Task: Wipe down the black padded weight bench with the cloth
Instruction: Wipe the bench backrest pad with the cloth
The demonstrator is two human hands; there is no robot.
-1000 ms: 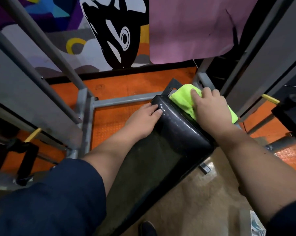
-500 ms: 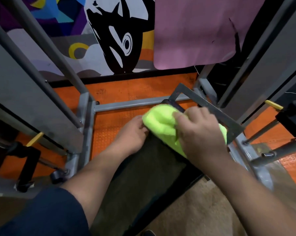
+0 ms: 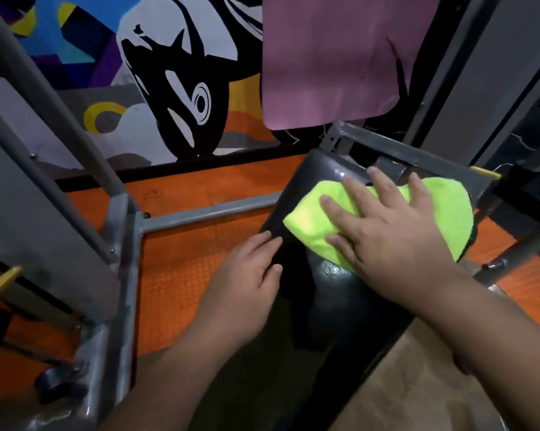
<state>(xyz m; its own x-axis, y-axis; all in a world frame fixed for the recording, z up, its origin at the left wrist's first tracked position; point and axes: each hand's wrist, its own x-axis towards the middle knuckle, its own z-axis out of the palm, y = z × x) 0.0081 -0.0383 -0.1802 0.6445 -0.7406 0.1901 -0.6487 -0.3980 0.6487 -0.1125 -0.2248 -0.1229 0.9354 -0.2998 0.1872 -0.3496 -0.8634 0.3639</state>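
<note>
Bench [image 3: 331,306] padding is being wiped at its far end, which lies just in front of the grey frame [image 3: 418,157] of the rack. The cloth [image 3: 443,213], bright yellow-green, is spread on the padded surface at that far end and is pressed flat under the right hand [image 3: 393,237]. That hand's fingers [image 3: 352,188] are held straight and splayed over the cloth; nothing is gripped or pinched. The left hand [image 3: 247,287] is laid against the left edge of the bench, nearer than the cloth, with its fingers loosely bent over the rim, apparently to steady the pad. A wet-looking sheen [image 3: 334,269] is seen on the padding just nearer than the cloth. An orange floor [image 3: 181,269] lies to the left of the bench, and a painted wall [image 3: 175,88] stands beyond it.

The step in hand is judged to be the wiping of the far end of the pad, with most of the length toward the near end not visibly dealt with. For the next move, flat pressure would need to be kept on the cloth while it is drawn along the padding toward the near end, with the edges and rounded corner covered too. The left hand may need to be shifted out of the cloth's path.
</note>
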